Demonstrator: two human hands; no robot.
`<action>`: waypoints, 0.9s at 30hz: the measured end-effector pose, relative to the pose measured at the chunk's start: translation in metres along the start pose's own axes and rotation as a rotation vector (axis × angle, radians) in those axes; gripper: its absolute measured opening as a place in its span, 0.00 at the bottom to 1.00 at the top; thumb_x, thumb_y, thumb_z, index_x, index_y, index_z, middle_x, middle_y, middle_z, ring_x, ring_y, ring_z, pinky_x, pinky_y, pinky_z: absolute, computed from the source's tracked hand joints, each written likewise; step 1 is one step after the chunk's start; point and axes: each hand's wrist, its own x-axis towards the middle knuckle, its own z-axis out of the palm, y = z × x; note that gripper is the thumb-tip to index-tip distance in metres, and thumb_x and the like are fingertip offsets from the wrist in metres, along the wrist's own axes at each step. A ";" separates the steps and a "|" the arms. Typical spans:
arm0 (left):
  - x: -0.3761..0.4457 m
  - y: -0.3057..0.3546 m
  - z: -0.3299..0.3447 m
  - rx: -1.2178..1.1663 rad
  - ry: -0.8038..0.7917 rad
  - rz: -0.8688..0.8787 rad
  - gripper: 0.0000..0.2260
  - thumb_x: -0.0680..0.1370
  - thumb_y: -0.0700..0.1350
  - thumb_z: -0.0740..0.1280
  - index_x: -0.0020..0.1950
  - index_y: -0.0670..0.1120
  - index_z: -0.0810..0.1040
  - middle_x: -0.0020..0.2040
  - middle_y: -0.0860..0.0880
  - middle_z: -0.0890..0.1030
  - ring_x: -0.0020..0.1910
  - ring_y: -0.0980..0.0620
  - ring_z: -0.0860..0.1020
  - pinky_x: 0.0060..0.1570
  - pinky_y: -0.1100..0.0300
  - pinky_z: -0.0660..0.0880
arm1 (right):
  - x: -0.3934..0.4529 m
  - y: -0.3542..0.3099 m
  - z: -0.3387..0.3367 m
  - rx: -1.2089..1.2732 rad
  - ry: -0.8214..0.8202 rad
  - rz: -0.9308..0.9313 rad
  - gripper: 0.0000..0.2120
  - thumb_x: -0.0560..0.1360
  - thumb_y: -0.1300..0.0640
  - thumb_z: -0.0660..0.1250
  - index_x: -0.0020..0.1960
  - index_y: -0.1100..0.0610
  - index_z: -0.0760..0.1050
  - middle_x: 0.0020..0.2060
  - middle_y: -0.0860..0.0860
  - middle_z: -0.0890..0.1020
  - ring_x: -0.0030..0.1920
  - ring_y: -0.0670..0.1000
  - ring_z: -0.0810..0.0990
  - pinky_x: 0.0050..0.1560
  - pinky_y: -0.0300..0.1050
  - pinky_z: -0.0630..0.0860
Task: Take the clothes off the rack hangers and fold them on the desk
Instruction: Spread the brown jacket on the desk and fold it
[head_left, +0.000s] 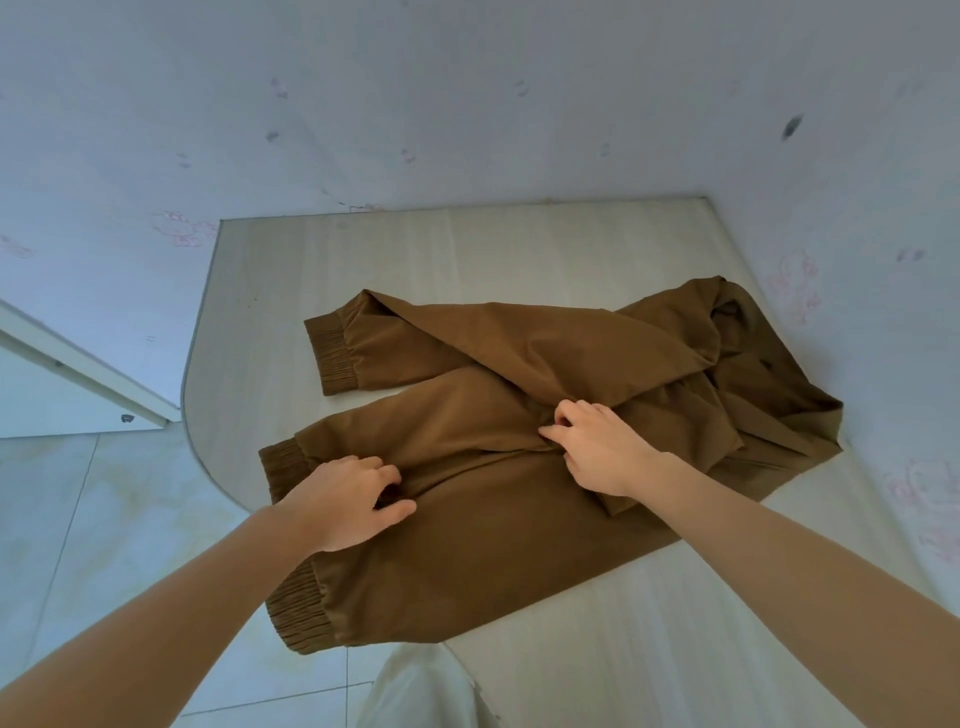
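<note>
Head camera looked down on a pale wooden desk (519, 249) that stood in a corner between two light walls with faint pink patterns. On the desk lay a pair of brown trousers (493, 545), spread across the middle and the right part of the top. Its two legs pointed to the left, one behind the other, and each ended in a ribbed elastic cuff; the far cuff (332, 356) rested on the desk, while the near cuff (298, 608) hung over the rounded left edge. The waist part was bunched up in folds near the right wall (883, 182). The left hand (345, 501) was on the near leg, close to its cuff, with the fingers and thumb curled and pinching a small fold of the cloth. The right hand (597, 449) was further to the right, where the two legs met (the cloth was wrinkled there), and its curled fingers also gripped the fabric. The two hands were apart from each other, both clamped on the same garment. Below the desk edge the floor (78, 519) had light tiles.
</note>
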 end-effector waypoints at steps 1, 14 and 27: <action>0.005 0.007 -0.002 0.059 -0.054 -0.019 0.26 0.79 0.67 0.52 0.71 0.55 0.66 0.62 0.54 0.75 0.59 0.53 0.75 0.61 0.58 0.73 | -0.001 0.001 -0.002 0.036 -0.029 -0.001 0.23 0.80 0.58 0.58 0.75 0.51 0.63 0.64 0.51 0.68 0.63 0.51 0.68 0.69 0.46 0.64; 0.107 0.096 -0.072 -1.537 0.200 -0.358 0.08 0.80 0.41 0.66 0.58 0.40 0.78 0.54 0.42 0.82 0.53 0.47 0.82 0.55 0.56 0.79 | 0.028 0.097 -0.073 0.491 0.319 0.620 0.18 0.79 0.50 0.61 0.67 0.56 0.71 0.63 0.55 0.74 0.67 0.58 0.67 0.66 0.52 0.66; 0.152 0.137 -0.092 -2.139 0.198 -0.404 0.16 0.73 0.36 0.73 0.59 0.45 0.75 0.58 0.45 0.81 0.56 0.46 0.80 0.59 0.51 0.77 | 0.051 0.130 -0.090 1.057 0.177 0.649 0.22 0.75 0.48 0.67 0.66 0.57 0.74 0.60 0.51 0.78 0.60 0.54 0.77 0.63 0.49 0.73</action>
